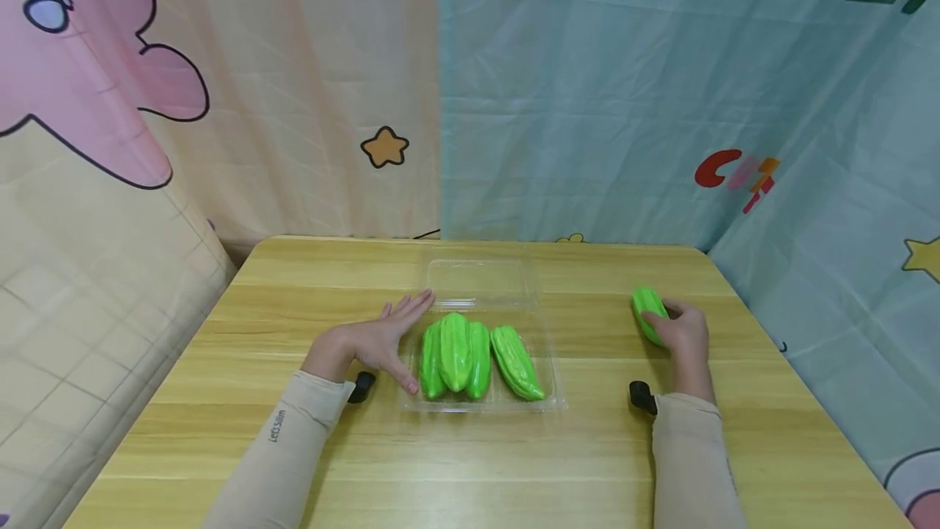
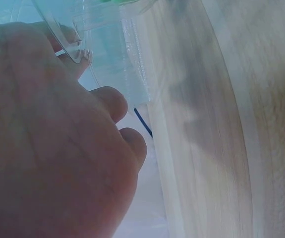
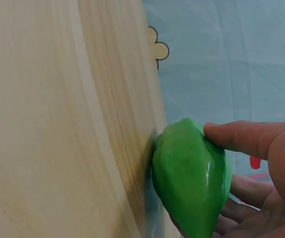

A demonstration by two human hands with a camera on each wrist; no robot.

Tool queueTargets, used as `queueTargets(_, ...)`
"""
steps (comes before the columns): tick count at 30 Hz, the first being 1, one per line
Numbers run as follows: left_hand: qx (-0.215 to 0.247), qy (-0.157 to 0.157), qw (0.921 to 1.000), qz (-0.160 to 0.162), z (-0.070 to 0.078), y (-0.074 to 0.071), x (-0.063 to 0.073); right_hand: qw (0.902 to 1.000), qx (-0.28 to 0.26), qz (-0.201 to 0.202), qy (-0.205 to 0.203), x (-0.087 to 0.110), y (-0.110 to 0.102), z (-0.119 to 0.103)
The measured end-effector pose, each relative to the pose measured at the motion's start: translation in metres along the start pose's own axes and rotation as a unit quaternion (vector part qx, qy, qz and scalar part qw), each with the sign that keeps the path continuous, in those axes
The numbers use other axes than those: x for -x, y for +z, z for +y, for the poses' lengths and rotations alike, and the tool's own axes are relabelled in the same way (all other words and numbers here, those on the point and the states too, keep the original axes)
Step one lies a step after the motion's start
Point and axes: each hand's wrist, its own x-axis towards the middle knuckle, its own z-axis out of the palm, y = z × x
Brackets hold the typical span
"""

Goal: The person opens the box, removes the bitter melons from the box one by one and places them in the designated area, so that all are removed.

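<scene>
A clear plastic clamshell box (image 1: pixel 552 394) lies in the middle of the table, its lid (image 1: pixel 481 277) folded back behind it. Several glossy green star fruits (image 1: pixel 456 353) fill its left part, and another star fruit (image 1: pixel 517 362) slants on the right. My left hand (image 1: pixel 382 343), fingers spread, rests at the box's left side; the left wrist view shows its fingers (image 2: pixel 111 103) by the clear plastic edge. To the right of the box, my right hand (image 1: pixel 685 337) grips a single star fruit (image 3: pixel 189 173) between thumb and fingers, low over or on the tabletop.
The wooden table (image 1: pixel 587 464) has its far edge near a hanging printed curtain (image 1: pixel 573 121). More curtain (image 1: pixel 844 268) hangs along the right side. A black wrist device (image 1: pixel 642 397) sits under each sleeve cuff.
</scene>
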Motion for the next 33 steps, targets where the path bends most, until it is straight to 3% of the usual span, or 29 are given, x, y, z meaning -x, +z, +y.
queueTargets(10,0.004,0.009,0.9999,0.0,-0.005,0.002,-0.0007,0.9997,0.013,0.006,0.02,-0.0025,0.0003,0.0051)
queueTargets(24,-0.003,0.009,1.0,0.003,-0.0054,0.0021,-0.0011,0.999,-0.013,0.014,0.042,0.0024,-0.0038,-0.0003)
queueTargets(33,-0.017,0.0,0.9999,-0.004,0.0021,0.001,0.0002,0.9961,-0.04,0.069,0.038,0.0046,-0.008,-0.0005)
